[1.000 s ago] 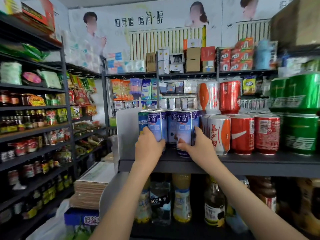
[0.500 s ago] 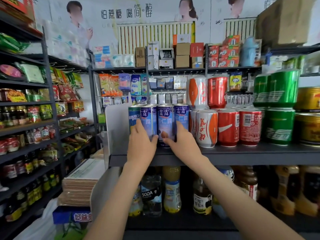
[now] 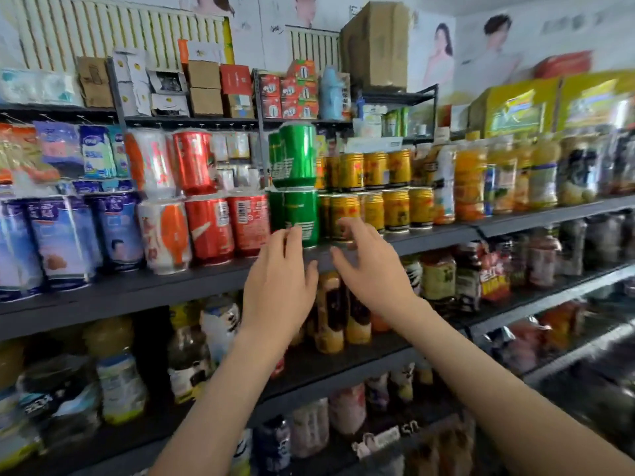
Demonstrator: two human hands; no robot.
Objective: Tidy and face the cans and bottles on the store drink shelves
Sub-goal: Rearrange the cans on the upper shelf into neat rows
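A dark shelf [image 3: 137, 288] carries rows of cans: blue cans [image 3: 65, 235] at the left, a white-and-orange can [image 3: 165, 231], red cans [image 3: 226, 225], green cans [image 3: 299, 214] stacked two high, then yellow cans [image 3: 395, 207]. My left hand [image 3: 278, 286] hovers just in front of the lower green can, fingers loosely spread, holding nothing. My right hand [image 3: 371, 269] is beside it, fingers spread and reaching toward the lower yellow cans; whether they touch is blurred.
Orange juice bottles [image 3: 470, 180] stand right of the yellow cans. Bottles [image 3: 330, 314] fill the shelves below. Snack packs and boxes [image 3: 206, 87] sit on the back shelves, and a large carton [image 3: 378, 46] on top.
Both hands have let go of the blue cans and moved right along the shelf to the green and yellow cans. The view has swung right with them.
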